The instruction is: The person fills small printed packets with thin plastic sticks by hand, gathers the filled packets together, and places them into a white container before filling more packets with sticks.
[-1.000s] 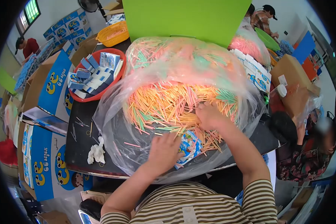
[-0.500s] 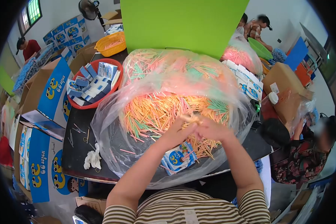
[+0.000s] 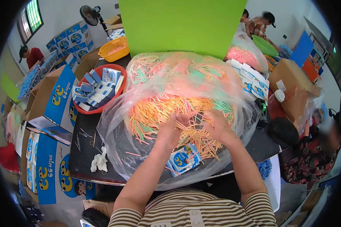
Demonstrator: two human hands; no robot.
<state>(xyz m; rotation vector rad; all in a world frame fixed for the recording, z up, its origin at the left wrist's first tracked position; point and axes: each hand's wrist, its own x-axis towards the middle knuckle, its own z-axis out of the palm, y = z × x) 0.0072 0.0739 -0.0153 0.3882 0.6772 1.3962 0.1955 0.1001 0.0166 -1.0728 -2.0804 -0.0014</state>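
Observation:
A large clear plastic bag [image 3: 113,128] lies open on the table, full of thin candy-like sticks [image 3: 155,113] in orange, pink and green. My left hand [image 3: 173,128] is over the middle of the loose sticks, its thumb and fingers apart and the fingertips among them. Facing it from the right, my right hand [image 3: 218,128] has its fingers bent loosely over the pile, slightly blurred. Neither hand shows a clear hold on a stick. Just below them, a blue-and-white printed packet [image 3: 183,159] rests at the near edge of the sticks.
A red basket [image 3: 124,81] of folded packets stands left, with a yellow basket [image 3: 113,49] behind. Scissors [image 3: 93,139] and crumpled white tissue [image 3: 99,160] lie on the black table [image 3: 83,159]. A green panel [image 3: 178,26] rises behind; cartons [image 3: 49,162] flank the left. Co-workers sit nearby.
My hands, which were together above the sticks, have moved apart to left and right and come down onto the pile. The view has shifted slightly.

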